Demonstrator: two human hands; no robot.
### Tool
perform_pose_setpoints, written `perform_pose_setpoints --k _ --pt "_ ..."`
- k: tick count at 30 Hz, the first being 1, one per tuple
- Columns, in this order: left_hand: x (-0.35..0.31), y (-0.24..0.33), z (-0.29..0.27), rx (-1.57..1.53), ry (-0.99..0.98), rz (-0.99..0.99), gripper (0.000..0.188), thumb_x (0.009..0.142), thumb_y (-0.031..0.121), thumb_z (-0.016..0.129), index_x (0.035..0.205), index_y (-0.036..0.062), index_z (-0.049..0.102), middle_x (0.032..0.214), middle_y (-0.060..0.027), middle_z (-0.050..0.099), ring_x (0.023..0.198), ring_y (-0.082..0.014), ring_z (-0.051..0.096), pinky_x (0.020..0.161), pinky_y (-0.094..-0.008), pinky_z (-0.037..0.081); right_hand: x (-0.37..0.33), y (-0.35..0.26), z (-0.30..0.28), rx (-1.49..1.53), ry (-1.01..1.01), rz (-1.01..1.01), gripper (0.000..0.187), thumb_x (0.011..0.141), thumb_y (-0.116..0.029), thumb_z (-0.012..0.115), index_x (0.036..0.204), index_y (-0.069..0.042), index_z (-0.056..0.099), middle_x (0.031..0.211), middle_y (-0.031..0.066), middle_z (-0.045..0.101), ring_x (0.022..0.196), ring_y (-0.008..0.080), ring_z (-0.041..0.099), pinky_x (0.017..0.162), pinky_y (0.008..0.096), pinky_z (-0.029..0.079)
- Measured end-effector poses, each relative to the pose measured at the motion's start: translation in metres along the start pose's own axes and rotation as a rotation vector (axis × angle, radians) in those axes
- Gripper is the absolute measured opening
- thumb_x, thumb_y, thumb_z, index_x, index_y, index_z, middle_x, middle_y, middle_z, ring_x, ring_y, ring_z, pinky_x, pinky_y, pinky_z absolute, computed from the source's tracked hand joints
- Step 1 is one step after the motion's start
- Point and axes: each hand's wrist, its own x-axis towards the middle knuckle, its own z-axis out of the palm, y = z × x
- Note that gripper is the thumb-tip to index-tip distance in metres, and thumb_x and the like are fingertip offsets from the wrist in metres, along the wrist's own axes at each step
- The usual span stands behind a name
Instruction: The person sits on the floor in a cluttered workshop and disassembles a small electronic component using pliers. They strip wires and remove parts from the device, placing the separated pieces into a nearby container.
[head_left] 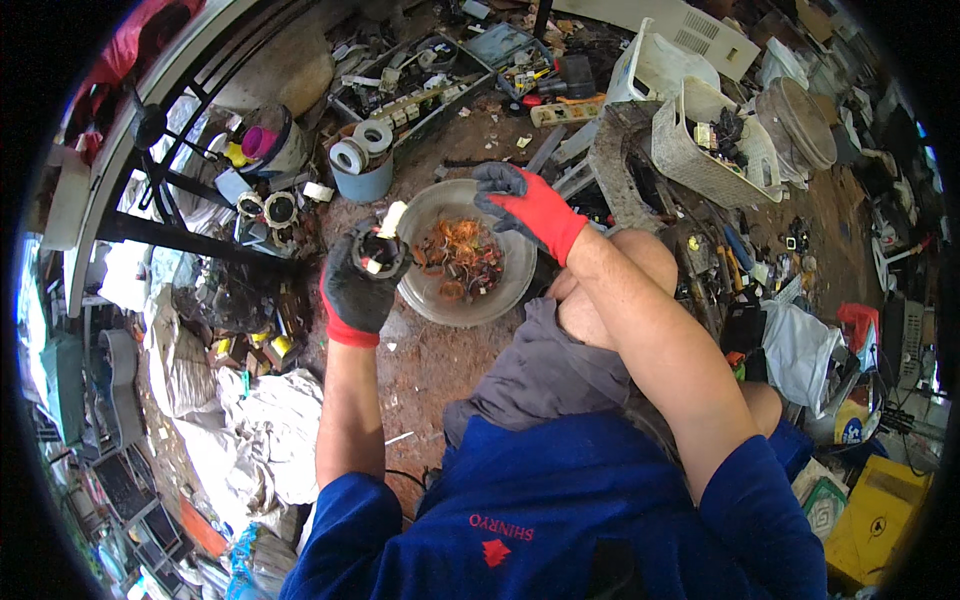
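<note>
My left hand (362, 290), in a black glove with a red cuff, is closed around a dark round ring-shaped part (377, 252) with pale pieces sticking up from it. It is held at the left rim of a large grey metal bowl (462, 312). Inside the bowl lies a heap of copper wire and small scraps (460, 258). My right hand (522, 208), gloved the same way, hovers over the bowl's upper right rim. Its fingers are bent and apart from the thumb, and nothing shows between them.
A blue bucket (364, 180) with white rings on top stands beyond the bowl. Trays of electrical parts (420, 85) lie farther off. To the right are a white plastic basket (690, 150) and scattered tools (735, 255). White sacks (265, 430) lie at the left.
</note>
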Motion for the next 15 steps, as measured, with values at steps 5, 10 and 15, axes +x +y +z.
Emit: perform_pose_setpoints --k 5,10,15 --pt "-0.002 0.018 0.053 -0.497 -0.069 -0.216 0.04 0.101 0.032 0.05 0.13 0.004 0.054 0.114 -0.0091 0.063 0.103 -0.0257 0.063 0.093 -0.0464 0.052 -0.046 -0.041 0.016 -0.114 -0.071 -0.438 0.07 0.085 -0.01 0.073 0.147 -0.008 0.039 0.137 0.0131 0.05 0.119 0.0192 0.054 0.093 0.035 0.051" --pt "0.01 0.032 0.124 -0.347 -0.363 -0.208 0.051 0.099 0.045 0.055 0.134 0.0076 0.051 0.117 -0.0091 0.061 0.105 -0.0236 0.062 0.09 -0.043 0.054 -0.119 -0.086 -0.015 -0.707 0.205 -0.592 0.079 0.076 -0.015 0.081 0.143 -0.005 0.042 0.137 0.0204 0.051 0.118 0.0302 0.059 0.098 0.0393 0.05" --pt "0.004 0.033 0.219 -0.159 -0.525 -0.125 0.048 0.1 0.038 0.054 0.132 0.0018 0.049 0.116 -0.0123 0.062 0.105 -0.0213 0.062 0.088 -0.0385 0.054 -0.188 -0.096 -0.051 -0.726 0.558 -0.624 0.05 0.075 -0.012 0.079 0.121 -0.002 0.061 0.112 0.0168 0.066 0.101 0.035 0.066 0.086 0.0398 0.054"
